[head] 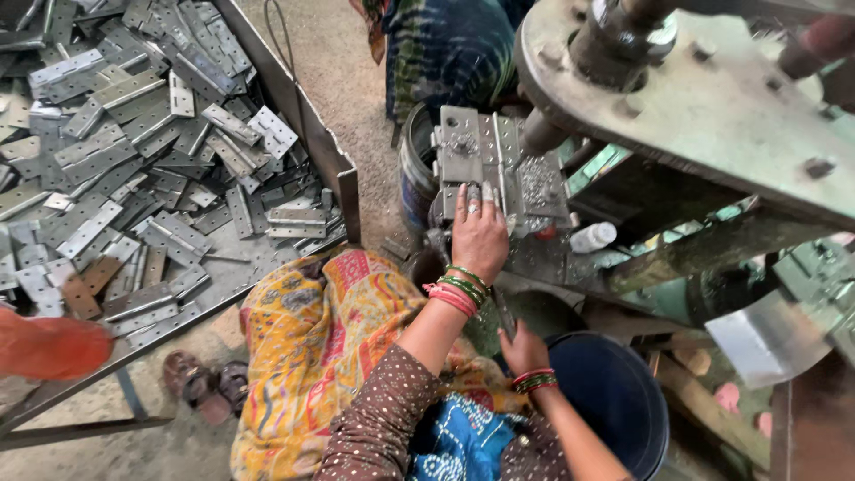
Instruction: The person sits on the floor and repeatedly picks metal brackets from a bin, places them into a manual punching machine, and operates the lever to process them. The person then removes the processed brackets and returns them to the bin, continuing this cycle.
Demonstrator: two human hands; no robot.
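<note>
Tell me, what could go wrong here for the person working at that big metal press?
The left hand rests on the metal plate right under the press head, so the fingers could be crushed if it came down. The right hand holds a thin metal piece whose edge might cut. The bangles could perhaps snag.

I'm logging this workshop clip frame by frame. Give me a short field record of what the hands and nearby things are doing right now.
left hand: palm down, fingers on a metal hinge plate lying on the press bed
right hand: lower, above a dark blue bucket; its grip is unclear
press: large grey flywheel overhead
left side: tray heaped with loose hinges
floor: sandals
</note>
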